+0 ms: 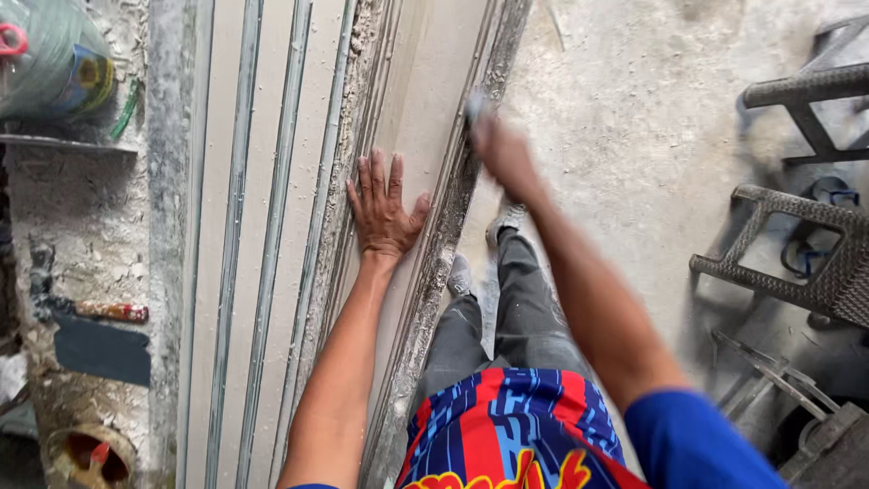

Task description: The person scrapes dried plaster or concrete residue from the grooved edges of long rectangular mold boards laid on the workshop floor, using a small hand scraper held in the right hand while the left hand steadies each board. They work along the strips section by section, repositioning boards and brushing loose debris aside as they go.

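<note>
Bracing long pale moulded plaster strip with left hand, flat, fingers spread, gripping nothing. Right hand blurred at strip's crusted edge; grip unclear. Judged mid-scraping; next calls for steady strokes along edge.

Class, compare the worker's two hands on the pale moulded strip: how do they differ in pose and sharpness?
The left hand lies flat, fingers spread, palm pressed on the pale moulded strip; the right hand is curled at the strip's crusted right edge. The left hand is sharp; the right hand is blurred, and whether it holds anything cannot be told. Both are bare and on the same strip.
</note>
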